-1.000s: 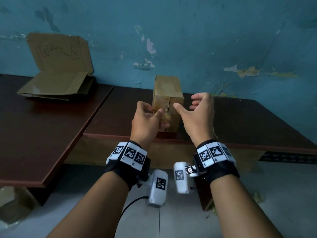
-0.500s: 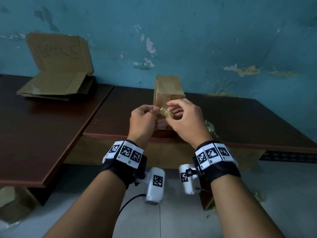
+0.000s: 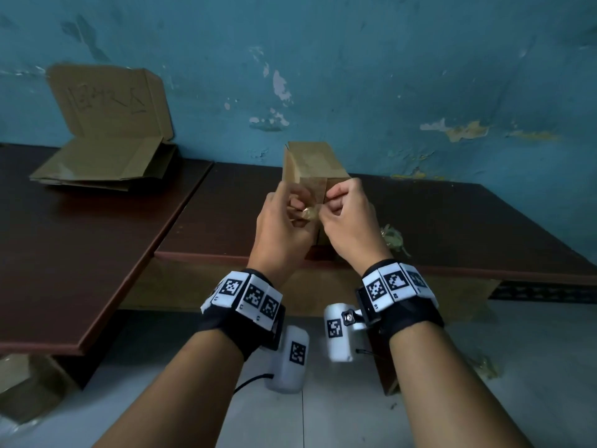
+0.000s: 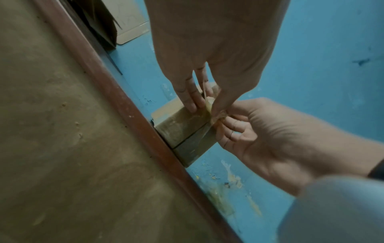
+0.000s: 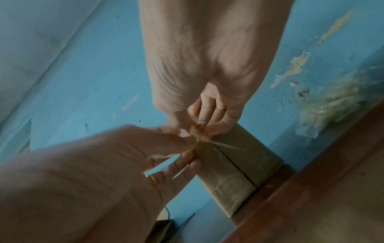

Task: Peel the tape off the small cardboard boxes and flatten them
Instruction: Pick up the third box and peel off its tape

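A: Fingers first. A crumpled wad of tape (image 3: 307, 214) is being pinched between thumb and forefinger of the left hand (image 3: 280, 232); the remaining left fingers (image 4: 190, 97) are being laid straight against the box face.

B: And the right hand (image 3: 349, 221)?

A: The same tape wad is being pinched by the right fingers (image 5: 216, 127), which are being curled in tight. A thin strand of tape is being stretched from the wad to the box seam in the right wrist view.

B: Box location?

A: The small cardboard box (image 3: 315, 166) is being stood on end on the dark table (image 3: 452, 227), close to the front edge, just behind both hands. The centre seam is being shown facing the person.

B: Surroundings?

A: A bundle of peeled tape scraps (image 3: 392, 240) is being left on the table just right of the right hand. Flattened cardboard (image 3: 106, 156) is being stacked on the second table (image 3: 80, 247) at left, one flap leaning on the blue wall (image 3: 387, 76).
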`<state>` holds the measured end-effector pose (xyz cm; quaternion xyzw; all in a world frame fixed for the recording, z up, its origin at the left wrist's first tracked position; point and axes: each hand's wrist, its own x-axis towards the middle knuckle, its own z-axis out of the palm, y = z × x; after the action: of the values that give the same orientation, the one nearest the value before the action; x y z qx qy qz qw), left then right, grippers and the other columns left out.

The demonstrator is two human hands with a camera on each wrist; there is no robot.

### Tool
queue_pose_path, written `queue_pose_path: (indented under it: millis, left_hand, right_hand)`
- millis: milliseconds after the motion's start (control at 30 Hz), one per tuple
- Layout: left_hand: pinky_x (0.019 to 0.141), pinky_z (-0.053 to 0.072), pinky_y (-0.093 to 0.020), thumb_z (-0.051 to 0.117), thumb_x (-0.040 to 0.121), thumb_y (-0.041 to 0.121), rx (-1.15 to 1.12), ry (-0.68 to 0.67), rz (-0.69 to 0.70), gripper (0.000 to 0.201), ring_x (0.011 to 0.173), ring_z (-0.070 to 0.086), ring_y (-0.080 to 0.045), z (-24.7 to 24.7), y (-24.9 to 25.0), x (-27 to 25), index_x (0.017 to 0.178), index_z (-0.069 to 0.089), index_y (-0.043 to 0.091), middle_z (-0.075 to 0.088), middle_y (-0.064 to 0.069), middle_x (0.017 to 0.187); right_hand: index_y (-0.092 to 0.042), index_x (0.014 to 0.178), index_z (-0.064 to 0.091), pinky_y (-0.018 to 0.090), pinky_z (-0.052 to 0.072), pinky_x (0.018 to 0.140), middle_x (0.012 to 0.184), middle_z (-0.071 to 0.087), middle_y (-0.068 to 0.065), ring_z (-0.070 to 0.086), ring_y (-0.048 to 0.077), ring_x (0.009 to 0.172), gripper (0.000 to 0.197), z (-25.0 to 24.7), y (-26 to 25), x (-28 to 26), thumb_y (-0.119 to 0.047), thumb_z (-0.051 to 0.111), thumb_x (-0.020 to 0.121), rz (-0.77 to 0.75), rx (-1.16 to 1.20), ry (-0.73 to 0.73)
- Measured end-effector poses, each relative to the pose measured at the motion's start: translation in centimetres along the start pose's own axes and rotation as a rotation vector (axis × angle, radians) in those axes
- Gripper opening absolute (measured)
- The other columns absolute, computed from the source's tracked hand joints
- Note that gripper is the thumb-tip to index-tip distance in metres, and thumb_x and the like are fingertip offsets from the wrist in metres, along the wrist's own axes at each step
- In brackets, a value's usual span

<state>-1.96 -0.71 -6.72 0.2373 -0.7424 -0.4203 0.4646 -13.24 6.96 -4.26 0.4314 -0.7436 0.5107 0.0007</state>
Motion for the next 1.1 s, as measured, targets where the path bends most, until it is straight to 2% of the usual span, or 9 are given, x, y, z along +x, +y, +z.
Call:
queue_pose_path:
  millis: [167,300,333,400,500,667,800,933,1100]
  left_hand:
    - [0.078,0.050,-0.005,0.084,0.088,0.004,0.151,0.041,0.124,0.022,0.091,0.066,0.000,0.2,-0.6,-0.1,0.102,0.077,0.020,0.064,0.005,0.106]
    - [0.079,0.052,-0.013,0.081,0.093,0.009,0.214,0.073,0.171,0.011,0.088,0.067,-0.010,0.5,-1.0,0.1,0.102,0.079,0.014,0.065,0.003,0.104]
    - [0.081,0.053,-0.019,0.079,0.095,0.012,0.217,0.080,0.152,0.007,0.090,0.067,-0.012,0.5,-1.0,0.2,0.102,0.080,0.014,0.064,0.002,0.104]
    - [0.081,0.052,-0.024,0.075,0.100,0.019,0.212,0.090,0.097,0.007,0.092,0.064,-0.014,0.5,-1.0,0.3,0.103,0.079,0.014,0.063,0.000,0.105]
    - [0.073,0.042,-0.015,0.067,0.105,0.024,0.222,0.085,0.041,0.016,0.091,0.060,-0.014,0.3,-1.1,0.5,0.109,0.079,0.013,0.062,-0.002,0.106]
    - [0.066,0.041,-0.018,0.061,0.109,0.029,0.192,0.019,-0.028,0.020,0.089,0.064,-0.015,0.4,-1.1,0.4,0.109,0.075,0.014,0.069,-0.002,0.100]
    - [0.066,0.045,-0.016,0.059,0.110,0.029,0.104,0.011,-0.034,0.015,0.087,0.064,-0.008,0.7,-0.5,-0.1,0.109,0.065,0.015,0.070,0.001,0.097]
    - [0.070,0.052,-0.023,0.070,0.102,0.026,-0.014,0.001,-0.087,0.034,0.081,0.062,-0.005,0.4,0.2,-0.2,0.123,0.047,0.014,0.064,0.000,0.096]
    - [0.078,0.056,-0.031,0.077,0.094,0.010,0.230,-0.025,0.070,0.027,0.086,0.062,-0.013,0.3,-0.8,0.4,0.113,0.059,0.016,0.060,-0.002,0.105]
  right_hand:
    - [-0.019,0.111,0.045,0.009,0.043,0.060,0.091,0.074,-0.001,0.066,0.003,0.079,0.029,-0.8,0.2,0.2,-0.016,0.071,0.099,0.100,0.099,0.005]
    - [-0.023,0.106,0.048,0.046,0.064,0.080,0.089,0.077,0.004,0.077,0.020,0.083,0.024,-0.9,0.7,0.2,-0.016,0.070,0.100,0.119,0.224,-0.081]
    - [-0.021,0.106,0.051,0.049,0.064,0.080,0.089,0.076,0.007,0.079,0.024,0.083,0.020,-1.0,0.6,0.2,-0.011,0.068,0.100,0.129,0.319,-0.104]
    - [-0.014,0.106,0.058,0.045,0.065,0.080,0.091,0.074,0.012,0.079,0.026,0.082,0.018,-1.3,0.4,0.1,0.001,0.064,0.097,0.146,0.462,-0.168]
    - [-0.022,0.103,0.072,0.044,0.066,0.085,0.102,0.073,0.004,0.078,0.020,0.086,0.027,-1.1,0.5,0.1,-0.004,0.081,0.085,0.012,0.228,-0.182]
    - [-0.015,0.102,0.080,0.013,0.055,0.072,0.097,0.062,-0.010,0.066,-0.002,0.077,0.019,-0.7,0.6,0.4,-0.008,0.088,0.086,-0.140,-0.028,-0.066]
    - [-0.014,0.100,0.081,0.032,0.059,0.078,0.097,0.063,-0.011,0.065,0.006,0.083,0.009,-0.3,1.1,0.8,-0.011,0.083,0.091,-0.216,-0.138,-0.013]
    - [-0.012,0.106,0.080,0.031,0.047,0.090,0.102,0.055,-0.008,0.048,0.012,0.099,0.012,-0.3,1.5,0.7,-0.020,0.075,0.099,-0.240,-0.300,0.000]
    - [-0.011,0.105,0.077,0.025,0.032,0.085,0.105,0.053,-0.007,0.043,0.013,0.107,0.024,-0.8,1.6,0.6,-0.031,0.065,0.106,-0.134,-0.306,-0.100]
